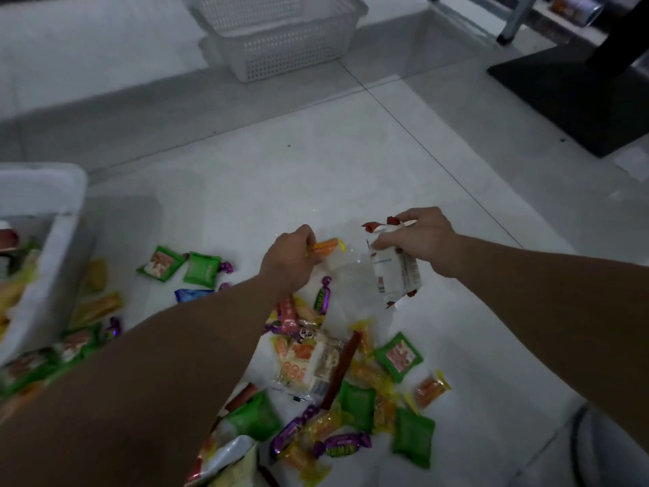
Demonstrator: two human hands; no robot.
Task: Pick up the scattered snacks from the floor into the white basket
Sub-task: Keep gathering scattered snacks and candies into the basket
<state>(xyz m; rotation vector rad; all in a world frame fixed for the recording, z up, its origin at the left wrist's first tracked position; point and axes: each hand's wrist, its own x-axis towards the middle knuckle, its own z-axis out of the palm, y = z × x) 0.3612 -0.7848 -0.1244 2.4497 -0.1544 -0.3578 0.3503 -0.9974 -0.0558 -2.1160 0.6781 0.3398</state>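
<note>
Both gripping: left hand (pixel 291 258) is pinching orange snack (pixel 326 246), right hand (pixel 418 237) clutching white packet (pixel 393 275); lift straight, clearing pile (pixel 316 363).

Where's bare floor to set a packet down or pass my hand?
Bare tile lies between the left hand, right hand and perforated white basket, and rightward toward the black stand base. Crowded: the snack pile below the hands, and beside the white bin at left.

Head camera, looking forward-down, close over floor (pixel 351 163).
</note>
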